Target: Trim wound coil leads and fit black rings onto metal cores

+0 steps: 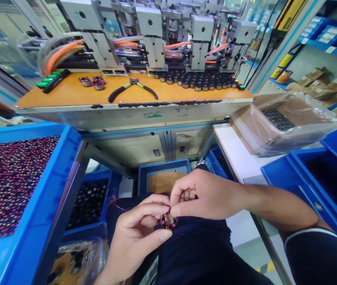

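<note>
Over my lap, my left hand (141, 227) grips a small ring-shaped wire-wound coil (169, 220), dark with red windings, between thumb and fingers. My right hand (200, 194) is closed at the coil's upper edge, thumb and forefinger pinched together. Whatever lies between those fingertips is too small or hidden to make out. A thin pink wire (115, 202) trails out to the left, behind my left hand.
Left, a blue bin (64, 158) holds many red-wound coils. Ahead, cutters (132, 89), a few coils (92, 82) and rows of black parts (198, 81) lie on an orange bench (76, 97) below a machine. A plastic-lined carton (248, 132) stands right.
</note>
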### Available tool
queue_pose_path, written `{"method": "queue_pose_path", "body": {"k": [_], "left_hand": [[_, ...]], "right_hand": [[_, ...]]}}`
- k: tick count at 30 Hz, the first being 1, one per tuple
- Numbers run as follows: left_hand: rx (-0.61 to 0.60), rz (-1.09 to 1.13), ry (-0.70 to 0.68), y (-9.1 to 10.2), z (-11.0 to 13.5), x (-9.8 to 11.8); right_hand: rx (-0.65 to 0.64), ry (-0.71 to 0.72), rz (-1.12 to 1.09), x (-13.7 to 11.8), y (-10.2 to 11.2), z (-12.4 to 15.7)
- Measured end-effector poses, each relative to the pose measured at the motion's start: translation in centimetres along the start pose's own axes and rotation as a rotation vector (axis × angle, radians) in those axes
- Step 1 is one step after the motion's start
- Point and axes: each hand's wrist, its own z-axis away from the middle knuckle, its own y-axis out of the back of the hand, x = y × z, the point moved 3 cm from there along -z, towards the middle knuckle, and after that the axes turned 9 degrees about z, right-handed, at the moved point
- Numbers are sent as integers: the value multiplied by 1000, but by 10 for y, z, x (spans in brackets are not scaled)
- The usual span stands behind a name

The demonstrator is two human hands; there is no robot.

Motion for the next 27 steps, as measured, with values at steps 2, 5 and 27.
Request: {"method": "queue_pose_path", "body": {"k": [2, 5, 27], "left_hand": [[-1, 25, 12, 0, 1, -1], [-17, 91, 31, -1, 3, -4], [-82, 144, -22, -2, -5, -6]], "right_hand": [[-11, 11, 67, -3, 1, -1], [-26, 60, 109, -5, 2, -1], [79, 162, 25, 2, -11, 14]]}}
